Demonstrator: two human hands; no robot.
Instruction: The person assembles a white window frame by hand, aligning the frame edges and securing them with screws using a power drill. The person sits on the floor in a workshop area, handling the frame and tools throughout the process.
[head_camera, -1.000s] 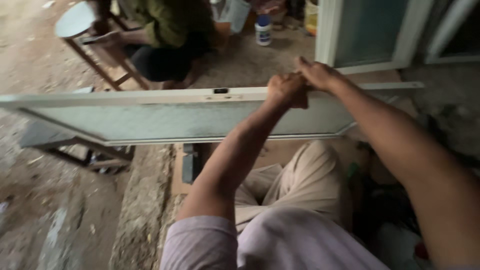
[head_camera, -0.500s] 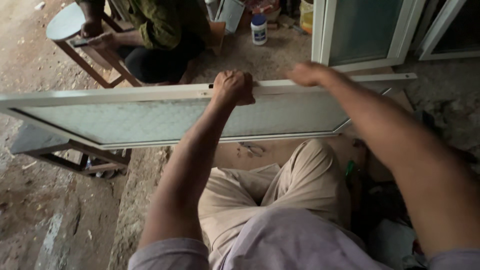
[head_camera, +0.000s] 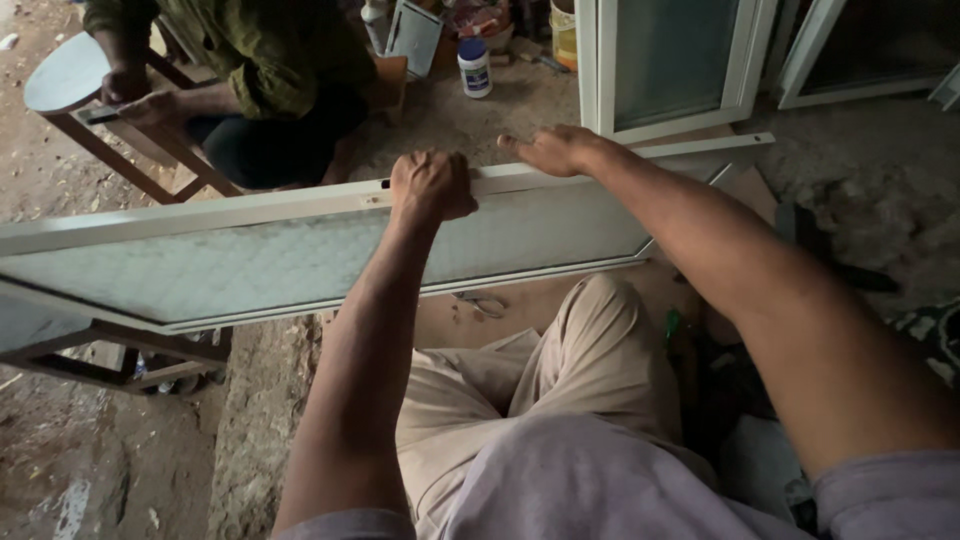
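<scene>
Gripping the top rail of a white window frame, the left hand is clenched around its edge. Beside it, the right hand rests flat, fingers released, on the same rail. That frame stands on edge across the person's knees, frosted pane facing them.

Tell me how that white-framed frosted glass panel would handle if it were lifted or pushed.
The frosted glass panel looks stiff, given its white frame. It is long and stands on edge, so it would probably tip without the left hand gripping and the right hand resting on its top rail. The glass is likely fragile.
</scene>
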